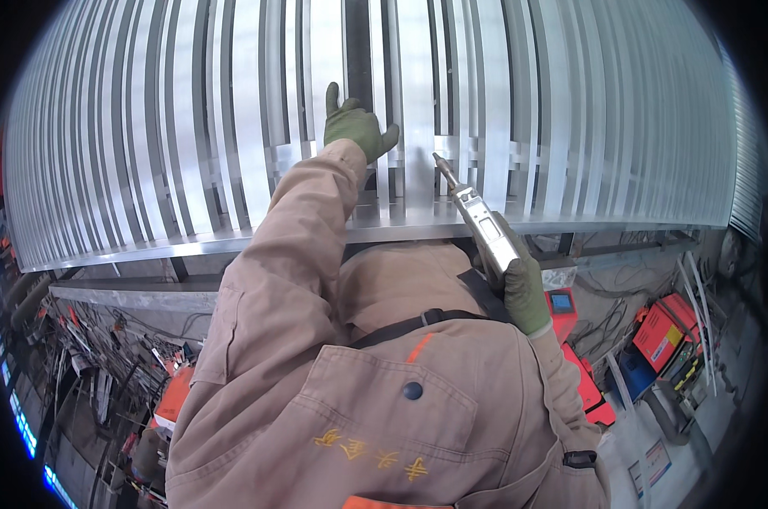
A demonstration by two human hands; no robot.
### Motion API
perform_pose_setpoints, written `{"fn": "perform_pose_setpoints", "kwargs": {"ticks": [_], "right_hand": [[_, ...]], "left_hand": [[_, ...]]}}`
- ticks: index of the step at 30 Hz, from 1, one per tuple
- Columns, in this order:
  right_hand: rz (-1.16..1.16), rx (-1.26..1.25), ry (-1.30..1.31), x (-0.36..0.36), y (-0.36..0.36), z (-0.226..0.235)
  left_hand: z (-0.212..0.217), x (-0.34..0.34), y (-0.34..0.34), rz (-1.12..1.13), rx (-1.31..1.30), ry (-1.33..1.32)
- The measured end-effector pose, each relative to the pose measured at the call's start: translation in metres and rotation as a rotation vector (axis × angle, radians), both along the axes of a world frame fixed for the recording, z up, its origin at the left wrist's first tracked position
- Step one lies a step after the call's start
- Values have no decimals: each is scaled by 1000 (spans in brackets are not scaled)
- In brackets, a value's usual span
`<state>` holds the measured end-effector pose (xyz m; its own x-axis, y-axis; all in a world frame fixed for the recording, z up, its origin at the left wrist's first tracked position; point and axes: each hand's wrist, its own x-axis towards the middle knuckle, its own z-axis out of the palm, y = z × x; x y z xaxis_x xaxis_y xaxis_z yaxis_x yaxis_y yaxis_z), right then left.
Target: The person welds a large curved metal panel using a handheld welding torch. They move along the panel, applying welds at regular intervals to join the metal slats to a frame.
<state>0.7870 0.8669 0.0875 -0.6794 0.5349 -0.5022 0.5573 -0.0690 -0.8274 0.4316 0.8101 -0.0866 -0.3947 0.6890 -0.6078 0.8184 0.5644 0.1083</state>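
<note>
Head view: red cases [668, 331] below metal slats [502, 102]; right hand [524, 293] gripping tool [479, 222]

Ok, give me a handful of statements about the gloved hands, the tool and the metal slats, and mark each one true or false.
1. Both hands wear green gloves. True: left hand, right hand.
2. The left hand grips the silver tool. False: the right hand holds the silver tool; the left rests open against the metal slats.
3. The tool's thin tip points up toward the slats. True.
4. The slats lie flat on the floor. False: they stand upright on a metal ledge.
5. The person wears a blue jacket. False: the jacket is tan.
</note>
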Motion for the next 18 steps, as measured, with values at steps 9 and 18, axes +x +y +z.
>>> {"fn": "perform_pose_setpoints", "kwargs": {"ticks": [9,18], "right_hand": [[-27,-50,-23,-6,-1,7],[-13,-61,-13,-5,1,4]], "left_hand": [[2,1,1,-14,-10,-7],[6,1,5,3,-29,-18]]}}
